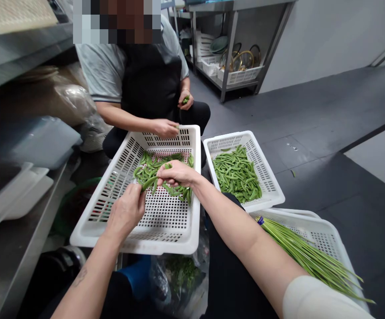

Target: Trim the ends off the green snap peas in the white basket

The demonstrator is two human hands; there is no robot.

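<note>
Over a white slotted basket [112,190], my left hand [127,208] pinches one end of a green pea pod [149,182]. At the pod's other end, the fingers of my right hand [179,173] are closed on it, and a bit of green also shows at those fingertips. Below both hands, loose pea pods [152,165] lie towards the far side and right of the basket floor. A second white basket [268,186] to the right holds a thick heap of pea pods [237,175].
Across the basket sits a co-worker in a black apron [152,79], both hands near its far rim. Long green stalks [299,243] lie on another basket at lower right. A metal shelf [42,239] runs along the left; a steel table [232,44] stands behind.
</note>
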